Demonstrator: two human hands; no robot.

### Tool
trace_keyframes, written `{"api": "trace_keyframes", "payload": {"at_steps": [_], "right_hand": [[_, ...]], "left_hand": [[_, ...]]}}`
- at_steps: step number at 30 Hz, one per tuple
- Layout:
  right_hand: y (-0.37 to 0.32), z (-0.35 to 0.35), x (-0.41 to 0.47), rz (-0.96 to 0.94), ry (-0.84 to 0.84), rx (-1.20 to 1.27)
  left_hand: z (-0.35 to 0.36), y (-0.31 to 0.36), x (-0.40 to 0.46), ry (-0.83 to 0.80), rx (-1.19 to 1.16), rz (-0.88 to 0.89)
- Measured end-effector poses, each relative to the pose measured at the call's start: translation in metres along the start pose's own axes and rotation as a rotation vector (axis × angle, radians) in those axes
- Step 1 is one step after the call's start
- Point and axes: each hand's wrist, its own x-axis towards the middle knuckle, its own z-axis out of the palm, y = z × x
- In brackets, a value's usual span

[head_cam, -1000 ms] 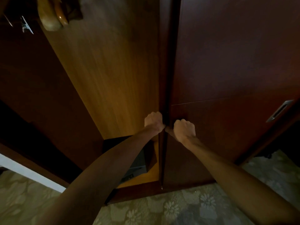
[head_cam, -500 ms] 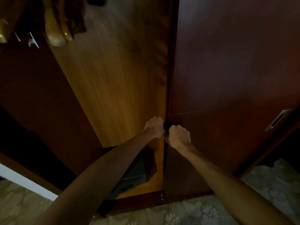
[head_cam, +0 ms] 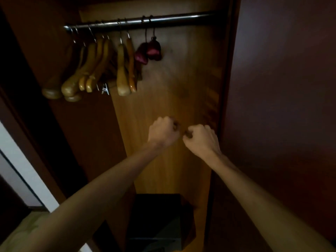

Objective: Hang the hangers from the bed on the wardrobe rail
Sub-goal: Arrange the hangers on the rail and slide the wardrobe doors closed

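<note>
Wooden hangers are hanging in a tight bunch at the left end of the rail, their hooks over the steel bar and their shoulders sloping down toward the left. Two more hangers are dangling just to the right of that bunch, side by side. A metal clip is showing at the bottom of the group. Two dark red padded hangers are hanging next along the rail, near its middle, and the right stretch of the bar is running on to the wardrobe's side.

Both arms are reaching forward in front of the wardrobe's back panel, well below the rail. The left hand is curling into a fist, knuckles up. The right hand is curling the same way just beside it, the two nearly touching. Whether either fist is holding anything, I cannot tell; the light is dim and the fingers are blurring.

The dark door is filling the right side. A black box is sitting on the wardrobe floor beneath the arms.
</note>
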Motion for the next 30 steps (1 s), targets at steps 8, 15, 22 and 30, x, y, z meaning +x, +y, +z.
{"api": "trace_keyframes", "payload": {"at_steps": [8,15,22,30], "right_hand": [[-0.091,-0.067,0.082,-0.119,0.337,0.144],[-0.169,-0.084,0.152,-0.106,0.334,0.062],[-0.185,-0.069,0.192,-0.035,0.265,-0.071],[-0.189,-0.049,0.211,0.053,0.282,-0.145]], "left_hand": [[-0.123,-0.041,0.051,0.439,-0.066,-0.133],[-0.179,-0.044,0.135,0.350,-0.274,-0.355],[-0.184,-0.046,0.189,0.036,-0.479,-0.291],[-0.167,-0.052,0.226,-0.065,-0.515,-0.217]]}}
